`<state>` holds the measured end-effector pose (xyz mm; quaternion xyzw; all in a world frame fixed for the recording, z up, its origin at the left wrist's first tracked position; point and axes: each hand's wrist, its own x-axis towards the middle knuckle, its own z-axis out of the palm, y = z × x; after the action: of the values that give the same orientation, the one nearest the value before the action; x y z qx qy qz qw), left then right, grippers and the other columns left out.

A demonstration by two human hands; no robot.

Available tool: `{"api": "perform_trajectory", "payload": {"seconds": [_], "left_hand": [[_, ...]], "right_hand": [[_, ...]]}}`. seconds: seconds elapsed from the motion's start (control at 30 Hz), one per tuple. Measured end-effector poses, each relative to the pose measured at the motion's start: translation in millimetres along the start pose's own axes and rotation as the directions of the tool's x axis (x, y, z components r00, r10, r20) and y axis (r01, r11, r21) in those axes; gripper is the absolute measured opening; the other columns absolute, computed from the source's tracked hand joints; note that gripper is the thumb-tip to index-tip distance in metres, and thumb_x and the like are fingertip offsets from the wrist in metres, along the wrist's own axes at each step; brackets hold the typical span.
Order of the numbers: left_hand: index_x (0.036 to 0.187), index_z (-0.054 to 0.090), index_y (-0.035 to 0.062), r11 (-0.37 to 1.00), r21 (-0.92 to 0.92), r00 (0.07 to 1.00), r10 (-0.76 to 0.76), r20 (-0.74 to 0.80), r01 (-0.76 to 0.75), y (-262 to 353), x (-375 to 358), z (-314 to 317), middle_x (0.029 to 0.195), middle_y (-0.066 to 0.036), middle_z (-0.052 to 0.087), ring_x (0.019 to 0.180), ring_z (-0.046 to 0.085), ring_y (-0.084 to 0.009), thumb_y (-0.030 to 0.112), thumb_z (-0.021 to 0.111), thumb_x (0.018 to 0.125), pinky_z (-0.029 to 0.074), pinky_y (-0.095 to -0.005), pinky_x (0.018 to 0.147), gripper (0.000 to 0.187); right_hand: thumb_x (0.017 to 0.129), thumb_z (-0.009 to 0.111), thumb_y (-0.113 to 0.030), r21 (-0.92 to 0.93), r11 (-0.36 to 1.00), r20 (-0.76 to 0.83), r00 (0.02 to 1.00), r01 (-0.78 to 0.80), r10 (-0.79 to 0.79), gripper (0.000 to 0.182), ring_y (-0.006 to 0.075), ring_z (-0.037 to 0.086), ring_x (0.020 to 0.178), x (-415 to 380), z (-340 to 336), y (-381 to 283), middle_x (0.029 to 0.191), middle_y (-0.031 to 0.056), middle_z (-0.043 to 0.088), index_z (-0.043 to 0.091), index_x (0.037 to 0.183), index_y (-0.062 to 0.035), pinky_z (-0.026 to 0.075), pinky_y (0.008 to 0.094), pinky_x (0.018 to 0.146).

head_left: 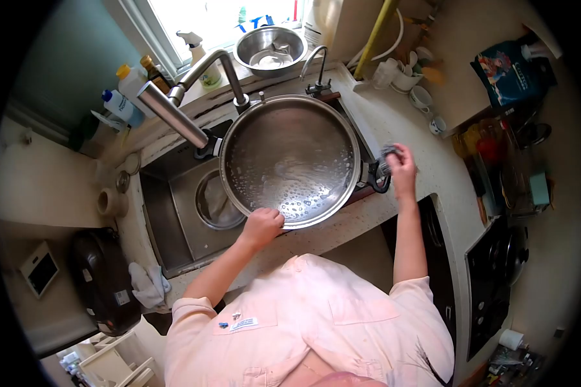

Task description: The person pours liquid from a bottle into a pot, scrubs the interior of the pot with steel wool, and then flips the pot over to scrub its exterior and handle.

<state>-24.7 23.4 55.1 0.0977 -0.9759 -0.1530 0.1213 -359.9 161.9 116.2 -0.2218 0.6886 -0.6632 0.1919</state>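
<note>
A large round steel pan (290, 158) with black side handles rests over the sink (174, 238), its inside wet with drops and suds. My left hand (263, 228) is closed on the pan's near rim. At the pan's right handle, my right hand (401, 169) holds a grey metal scourer (388, 159) in closed fingers. The steel faucet (174, 116) reaches out to the left of the pan. Partly hidden under the pan's left side, a smaller steel bowl (216, 203) sits in the sink basin.
A steel bowl (270, 48) and a spray bottle (203, 61) stand by the window. Bottles (126, 103) line the back left. A small tap (317, 80) rises behind the pan. Cups (421, 98) are at the right, a cloth (148, 285) at the left, a stove (490, 277) lower right.
</note>
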Motion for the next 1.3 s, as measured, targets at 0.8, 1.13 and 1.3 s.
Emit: {"api": "perform_trajectory", "payload": {"seconds": [0.8, 1.13, 1.3], "left_hand": [[0.081, 0.058, 0.0097, 0.996, 0.012, 0.995, -0.090, 0.047, 0.089, 19, 5, 1, 0.079, -0.003, 0.057, 0.074, 0.058, -0.0208, 0.023, 0.067, 0.070, 0.047, -0.0318, 0.061, 0.019], [0.120, 0.044, 0.0053, -0.143, -0.972, 0.772, -0.591, 0.235, 0.187, 44, 85, -8, 0.103, -0.007, 0.055, 0.088, 0.053, -0.0101, 0.009, 0.057, 0.086, 0.046, -0.0233, 0.074, 0.037], [0.113, 0.049, 0.0032, 0.203, -0.925, 0.657, -0.751, 0.063, 0.321, 4, 52, -8, 0.097, -0.005, 0.057, 0.089, 0.055, -0.0112, 0.007, 0.063, 0.080, 0.046, -0.0246, 0.078, 0.036]], "right_hand": [[0.072, 0.064, -0.018, -0.677, 0.572, 0.132, 0.841, 0.462, -0.524, 0.025, 0.0292, 0.059, 0.079, 15, 13, -24, 0.087, 0.0141, 0.060, 0.065, 0.095, -0.0081, 0.048, 0.0365, 0.072], [0.077, 0.061, -0.009, -0.185, 0.981, 0.498, 0.866, 0.056, 0.044, 0.028, 0.0241, 0.059, 0.082, -89, 102, -11, 0.096, 0.0139, 0.059, 0.059, 0.105, -0.0031, 0.047, 0.0329, 0.074], [0.074, 0.059, -0.004, -0.659, 0.536, 0.170, 0.798, 0.528, -0.578, 0.036, 0.0331, 0.051, 0.103, -52, 41, 1, 0.107, 0.0180, 0.055, 0.053, 0.109, 0.0019, 0.039, 0.0410, 0.091]]}}
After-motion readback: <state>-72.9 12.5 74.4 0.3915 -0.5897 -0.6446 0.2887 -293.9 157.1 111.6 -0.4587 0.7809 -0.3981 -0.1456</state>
